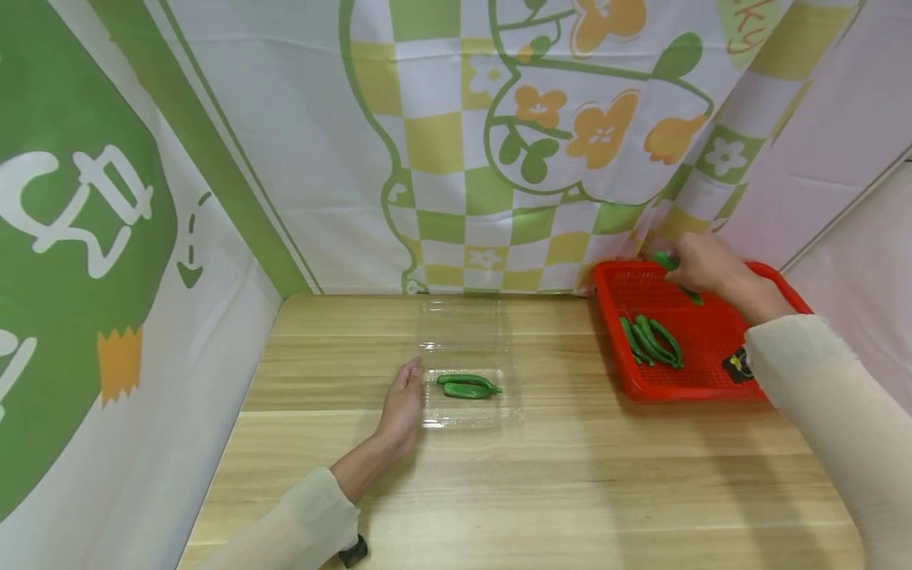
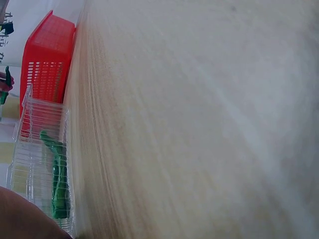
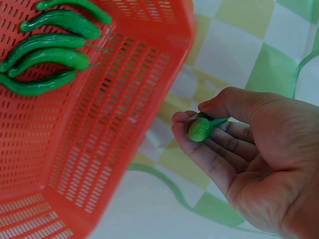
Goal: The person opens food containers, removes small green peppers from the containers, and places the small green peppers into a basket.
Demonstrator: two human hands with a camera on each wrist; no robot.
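Observation:
My right hand (image 1: 701, 265) grips a green chili pepper (image 3: 200, 129) over the back of the red plastic basket (image 1: 634, 384). In the right wrist view, thumb and fingertips of the hand (image 3: 249, 144) close around the pepper, which points end-on to the camera. Several more green peppers (image 1: 655, 342) lie in the basket's left part. My left hand (image 1: 400, 412) rests along the left side of a clear plastic clamshell box (image 1: 466, 416), its lid folded open to the back. Two green peppers (image 1: 466, 386) lie side by side in the box's front half.
The wooden table (image 1: 556, 491) runs back to a patterned cloth wall (image 1: 442, 182). Inside the basket, at its right, is a small black item (image 1: 737, 364) with a yellow mark, partly covered by my right sleeve (image 1: 805, 372).

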